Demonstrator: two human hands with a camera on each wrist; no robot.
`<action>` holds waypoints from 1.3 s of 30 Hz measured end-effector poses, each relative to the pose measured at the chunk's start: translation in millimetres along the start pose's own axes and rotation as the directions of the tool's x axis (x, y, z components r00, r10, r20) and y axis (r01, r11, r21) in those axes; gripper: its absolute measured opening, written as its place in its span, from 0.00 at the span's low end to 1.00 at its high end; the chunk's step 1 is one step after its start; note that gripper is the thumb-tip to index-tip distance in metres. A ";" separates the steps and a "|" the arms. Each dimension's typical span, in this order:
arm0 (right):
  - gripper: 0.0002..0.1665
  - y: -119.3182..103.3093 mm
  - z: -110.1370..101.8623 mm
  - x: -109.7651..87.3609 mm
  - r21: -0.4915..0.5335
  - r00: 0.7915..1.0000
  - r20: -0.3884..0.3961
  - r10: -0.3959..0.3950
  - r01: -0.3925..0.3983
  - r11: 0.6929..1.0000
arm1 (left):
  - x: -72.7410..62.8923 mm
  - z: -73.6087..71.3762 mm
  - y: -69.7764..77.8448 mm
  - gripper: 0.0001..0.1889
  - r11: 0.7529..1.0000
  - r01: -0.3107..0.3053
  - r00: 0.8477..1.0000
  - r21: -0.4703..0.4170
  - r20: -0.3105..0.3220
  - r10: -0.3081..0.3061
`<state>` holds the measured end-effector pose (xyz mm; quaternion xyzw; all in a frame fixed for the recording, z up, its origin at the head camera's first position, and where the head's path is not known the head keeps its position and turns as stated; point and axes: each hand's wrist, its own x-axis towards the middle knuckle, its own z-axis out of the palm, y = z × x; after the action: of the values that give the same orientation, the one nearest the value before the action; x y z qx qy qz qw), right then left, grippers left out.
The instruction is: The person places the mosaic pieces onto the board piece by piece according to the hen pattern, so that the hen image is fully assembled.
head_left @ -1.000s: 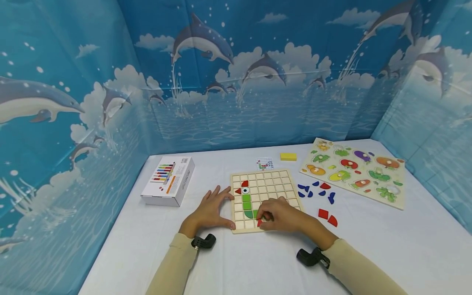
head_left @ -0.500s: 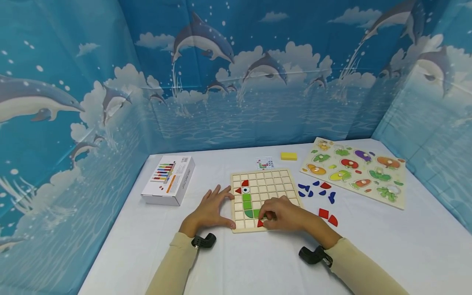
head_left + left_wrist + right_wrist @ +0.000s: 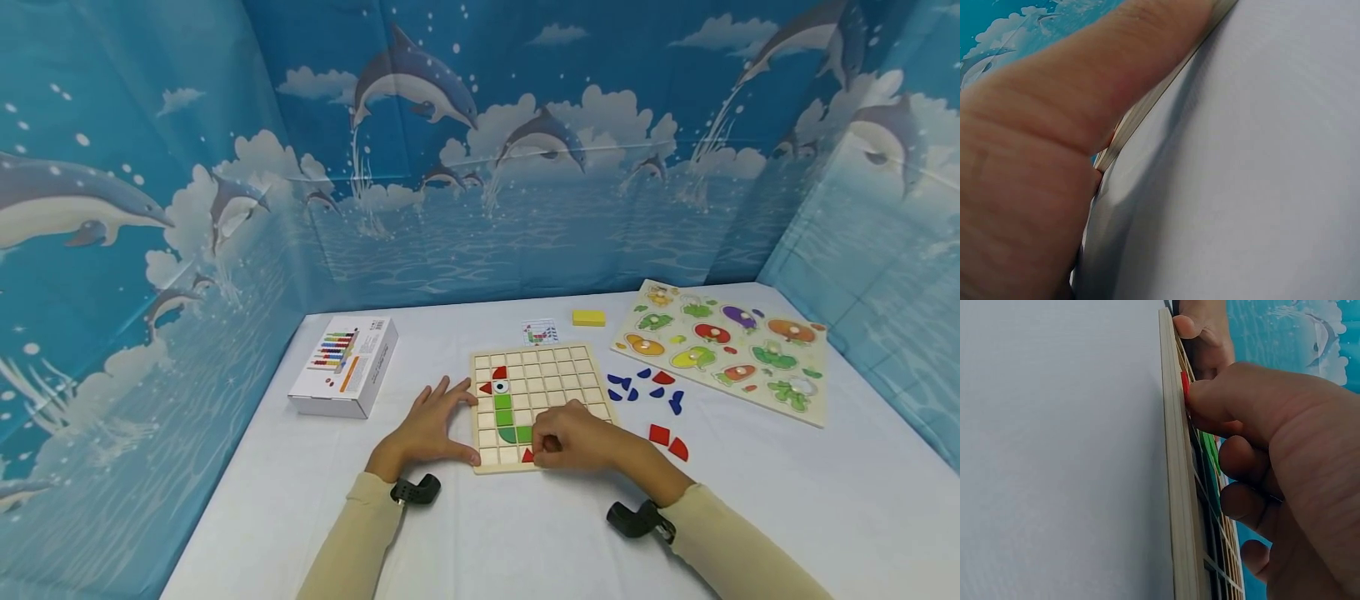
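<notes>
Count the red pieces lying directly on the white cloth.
3. One red piece lies beside the blue pieces; a red square and a rounded red piece lie next to each other, nearer the right sleeve. That arm may hide others.

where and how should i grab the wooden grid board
Probably hold the wooden grid board two-handed by its left and right rims, from both sides: it lies flat, its edge has visible thickness, and its coloured pieces sit inside the border.

Extends 2 forearms (image 3: 352,533) forward, angled inward — holds left hand (image 3: 427,429) with fingers spread, thumb apart; positions right hand (image 3: 576,437) palm inward — fingers curled toward thumb.
</notes>
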<state>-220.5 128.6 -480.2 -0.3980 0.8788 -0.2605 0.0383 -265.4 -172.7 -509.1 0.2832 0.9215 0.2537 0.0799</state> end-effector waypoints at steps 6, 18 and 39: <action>0.09 -2.2 -0.9 2.3 0.032 1.000 0.014 -0.016 0.015 0.999 | -0.3 0.3 -0.2 0.48 1.000 -0.003 1.000 -0.001 -0.002 0.003; 0.08 -2.2 -1.8 2.0 0.020 0.999 0.038 0.021 -0.022 1.000 | -0.5 -0.1 0.5 0.48 1.000 0.004 1.000 -0.005 -0.004 -0.004; 0.12 47.5 -49.9 -85.5 -0.001 0.964 -0.100 0.247 -0.248 0.969 | 0.7 2.5 -2.6 0.48 1.000 -0.002 1.000 0.011 -0.009 0.002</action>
<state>-208.4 237.4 -472.4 -0.2719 0.9242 -0.2672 0.0245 -266.5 -173.0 -512.6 0.2836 0.9228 0.2500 0.0742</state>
